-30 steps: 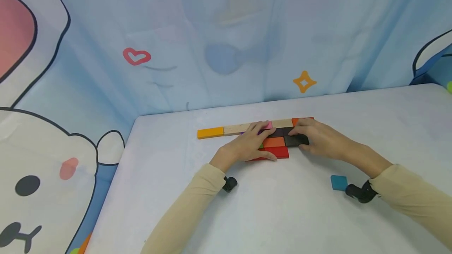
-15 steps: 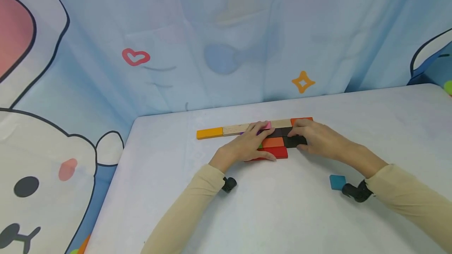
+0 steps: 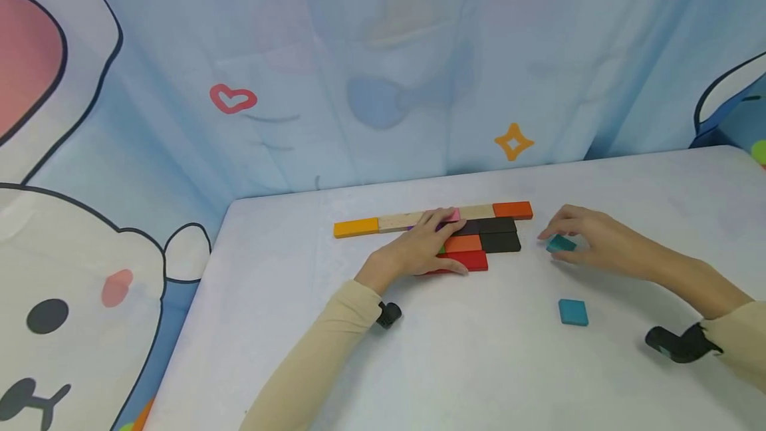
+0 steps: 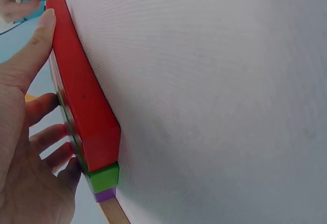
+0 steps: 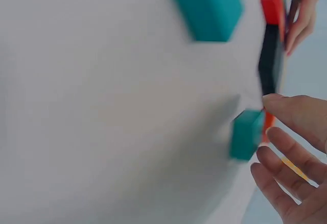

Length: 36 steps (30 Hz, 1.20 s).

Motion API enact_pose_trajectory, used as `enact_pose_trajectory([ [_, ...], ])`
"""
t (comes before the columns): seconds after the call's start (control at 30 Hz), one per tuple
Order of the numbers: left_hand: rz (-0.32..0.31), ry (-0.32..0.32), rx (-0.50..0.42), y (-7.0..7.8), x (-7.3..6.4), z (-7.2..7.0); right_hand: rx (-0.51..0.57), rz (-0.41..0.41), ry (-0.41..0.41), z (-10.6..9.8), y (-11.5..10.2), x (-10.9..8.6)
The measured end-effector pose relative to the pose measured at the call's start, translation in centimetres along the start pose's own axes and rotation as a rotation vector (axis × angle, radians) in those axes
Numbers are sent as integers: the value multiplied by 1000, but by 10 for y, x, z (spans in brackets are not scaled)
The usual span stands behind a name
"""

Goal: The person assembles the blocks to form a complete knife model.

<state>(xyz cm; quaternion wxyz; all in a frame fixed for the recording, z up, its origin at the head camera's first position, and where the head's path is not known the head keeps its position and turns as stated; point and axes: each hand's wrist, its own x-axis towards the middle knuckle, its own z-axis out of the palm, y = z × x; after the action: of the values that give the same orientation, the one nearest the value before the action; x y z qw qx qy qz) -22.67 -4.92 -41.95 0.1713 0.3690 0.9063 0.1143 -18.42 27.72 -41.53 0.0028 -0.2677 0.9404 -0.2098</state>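
My left hand (image 3: 413,248) rests spread over an assembled patch of flat coloured blocks. In the left wrist view, its thumb lies along the long red block (image 4: 84,89), the other fingers reach over the top, and green (image 4: 104,178) and purple (image 4: 106,195) block ends show below. To the right of the patch, my right hand (image 3: 589,239) pinches a teal block (image 3: 560,243) between thumb and fingers; the block sits at an angle. Two black blocks (image 3: 500,242) and an orange-red block (image 3: 512,210) form the patch's right end. My left hand hides part of the patch.
A second teal block (image 3: 573,312) lies on the white tabletop (image 3: 455,364), nearer to me than the right hand. A row with a yellow block (image 3: 356,227) and plain wood blocks (image 3: 395,221) runs along the patch's far side. A printed blue curtain (image 3: 383,52) hangs behind the table.
My right hand has left the black blocks and moved right; a teal block now shows in its fingers. Both black blocks are uncovered. My left hand stays where it was.
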Motion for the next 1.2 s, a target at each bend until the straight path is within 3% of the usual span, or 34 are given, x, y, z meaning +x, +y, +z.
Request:
enact_pose_trajectory([
  [0.2, -11, -3, 5, -1, -2, 0, -48, -38, 98, 6, 16, -24],
  [0.4, -8, -1, -4, -1, -3, -1, -42, -16, 118, 7, 16, -28],
  [0.73, 1, 7, -7, -2, -1, 0, 7, 115, 53, 8, 8, -24],
  [1.2, 5, -1, -10, -1, 0, 2, -7, 133, 15, 3, 7, -16],
])
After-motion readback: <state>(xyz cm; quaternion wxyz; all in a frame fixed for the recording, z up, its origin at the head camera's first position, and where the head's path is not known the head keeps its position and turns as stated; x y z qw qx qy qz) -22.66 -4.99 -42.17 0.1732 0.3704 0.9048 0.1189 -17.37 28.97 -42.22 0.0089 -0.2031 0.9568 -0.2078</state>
